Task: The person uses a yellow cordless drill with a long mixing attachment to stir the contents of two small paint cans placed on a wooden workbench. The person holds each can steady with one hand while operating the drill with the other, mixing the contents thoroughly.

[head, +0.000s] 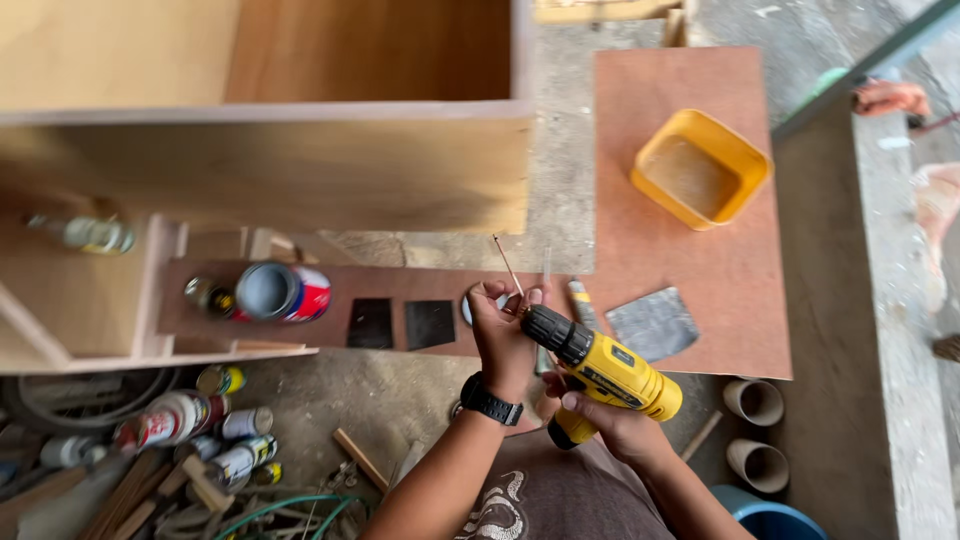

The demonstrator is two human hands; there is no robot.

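Observation:
My right hand (612, 425) grips the handle of a yellow and black cordless drill (600, 372), its black chuck pointing up and left. My left hand (503, 325), with a black watch on the wrist, is closed around the chuck end and pinches a thin drill bit (508, 265) that sticks up from the fingers. Both hands hover over the near edge of a brown board (400, 290).
A plywood cabinet (300, 165) stands at upper left. A yellow tub (700, 167) and a grey sheet (655, 322) lie on a reddish board (700, 250). A tin (283, 292) and two black squares (400, 323) rest on the brown board. Cans, sticks and pipe ends clutter the floor.

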